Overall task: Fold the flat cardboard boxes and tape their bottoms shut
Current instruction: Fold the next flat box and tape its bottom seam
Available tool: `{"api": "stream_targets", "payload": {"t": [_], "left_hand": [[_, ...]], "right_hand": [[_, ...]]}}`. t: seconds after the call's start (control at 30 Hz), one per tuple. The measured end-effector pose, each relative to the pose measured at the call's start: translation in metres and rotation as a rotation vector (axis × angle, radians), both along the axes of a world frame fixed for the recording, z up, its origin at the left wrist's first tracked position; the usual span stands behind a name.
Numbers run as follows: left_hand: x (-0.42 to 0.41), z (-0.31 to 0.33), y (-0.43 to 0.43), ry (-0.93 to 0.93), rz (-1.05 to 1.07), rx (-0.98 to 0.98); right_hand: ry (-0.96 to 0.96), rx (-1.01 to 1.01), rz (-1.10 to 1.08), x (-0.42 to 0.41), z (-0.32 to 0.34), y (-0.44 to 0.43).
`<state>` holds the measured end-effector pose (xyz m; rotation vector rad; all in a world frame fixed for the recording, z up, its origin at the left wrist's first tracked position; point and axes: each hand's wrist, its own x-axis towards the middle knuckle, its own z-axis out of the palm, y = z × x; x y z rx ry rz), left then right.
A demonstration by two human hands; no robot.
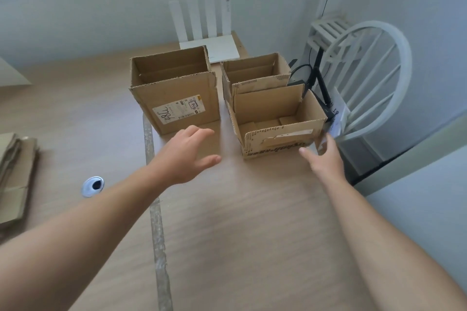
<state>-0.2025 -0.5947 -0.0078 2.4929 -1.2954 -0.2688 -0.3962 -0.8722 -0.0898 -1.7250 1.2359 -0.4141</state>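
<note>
The left hand (185,155) hovers spread near the tall labelled box (177,101) on the desk (240,222). The right hand (326,159), fingers loose, is just beside the low box (275,144).

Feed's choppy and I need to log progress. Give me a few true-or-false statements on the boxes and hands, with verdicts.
1. Three folded boxes stand open-topped on the desk: the labelled box, the rear box and the near box. True.
2. The left hand grips a tape roll. False: it is open and holds nothing.
3. A stack of flat cardboard lies at the desk's left edge. True.
4. The router sits in front of the boxes. False: it stands behind them, by the wall.
5. The right hand is beside the near box's right corner. True.
</note>
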Motion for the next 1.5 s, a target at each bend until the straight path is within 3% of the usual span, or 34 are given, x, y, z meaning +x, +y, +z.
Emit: {"api": "stream_targets", "payload": {"t": [0.2, 0.5, 0.93, 1.17, 1.5], "left_hand": [[-0.026, 0.014, 0.052, -0.004, -0.005, 0.019], [-0.080, 0.033, 0.210, -0.170, 0.114, 0.142], [-0.146, 0.063, 0.491, -0.214, 0.408, 0.224], [-0.121, 0.077, 0.557, -0.199, 0.536, 0.337], [-0.068, 0.086, 0.633, -0.128, 0.751, 0.335]], "right_hand": [[0.162, -0.085, 0.118, -0.045, 0.013, 0.077], [0.373, -0.519, 0.660, -0.056, 0.071, 0.260], [0.294, -0.920, 1.000, -0.024, 0.147, 0.554], [0.309, -1.014, 1.157, 0.030, 0.159, 0.622], [0.289, -1.045, 1.300, 0.107, 0.155, 0.661]]}}
